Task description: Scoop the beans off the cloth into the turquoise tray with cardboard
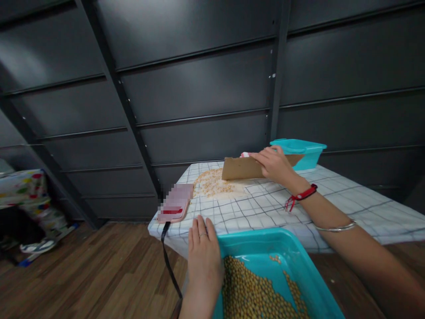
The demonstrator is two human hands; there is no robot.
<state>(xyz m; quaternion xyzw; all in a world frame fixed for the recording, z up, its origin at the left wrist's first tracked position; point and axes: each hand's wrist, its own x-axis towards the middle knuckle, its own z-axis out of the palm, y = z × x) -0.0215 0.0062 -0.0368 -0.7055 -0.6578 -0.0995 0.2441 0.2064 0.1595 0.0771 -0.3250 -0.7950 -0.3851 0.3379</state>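
Observation:
My right hand [272, 163] is closed on a piece of brown cardboard [242, 169], standing on its long edge on the table. Left of the cardboard lies a spread of pale yellow grains [210, 182] with whitish powder among them. In front of me a teal tray [295, 241] sticks out past the table's near edge, with many round yellow-brown beans [252, 288] in it. My left hand [204, 252] lies along the tray's left rim with its fingers stretched out; its thumb is hidden. A small red and white thing [245, 154] shows behind the cardboard, too little to name.
A second teal container [307, 153] stands at the back right on the white checked tablecloth [348, 199]. A pink phone-like object [175, 208], partly blurred, lies at the left edge, a black strap [169, 259] hanging from it. Dark metal panels [199, 88] rise behind the table.

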